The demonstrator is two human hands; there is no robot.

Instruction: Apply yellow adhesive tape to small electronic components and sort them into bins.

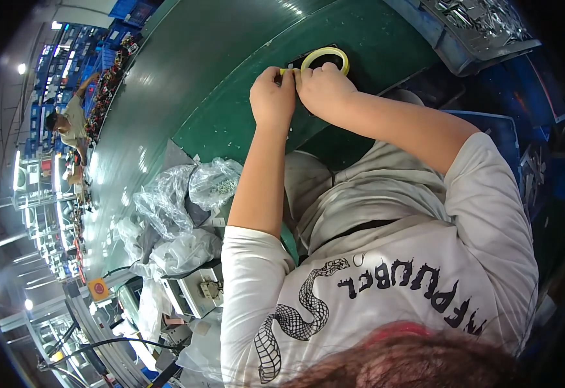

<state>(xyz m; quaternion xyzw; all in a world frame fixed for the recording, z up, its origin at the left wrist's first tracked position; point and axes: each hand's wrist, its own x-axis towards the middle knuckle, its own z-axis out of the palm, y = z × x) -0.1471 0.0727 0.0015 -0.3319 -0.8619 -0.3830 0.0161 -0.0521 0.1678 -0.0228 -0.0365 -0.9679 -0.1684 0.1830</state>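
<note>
A roll of yellow tape (pixel 326 50) lies beyond my hands on the green work surface, over a dark flat object (pixel 303 57) that is mostly covered. My left hand (pixel 273 98) is closed in a pinch on a short yellow end of tape (pixel 284 71) just left of the roll. Right beside it, my right hand (pixel 324 88) is closed too, its fingertips at the tape strip and its knuckles against the roll's near edge. Its fingers partly hide what they grip. The two hands nearly touch at the fingertips.
The green work surface (pixel 227 107) borders a long grey belt (pixel 185 52). Clear plastic bags (pixel 172 194) with small parts sit to my left. At the far right stands a blue-grey bin (pixel 454 55) of metal parts. Another person (pixel 72 123) works across the belt.
</note>
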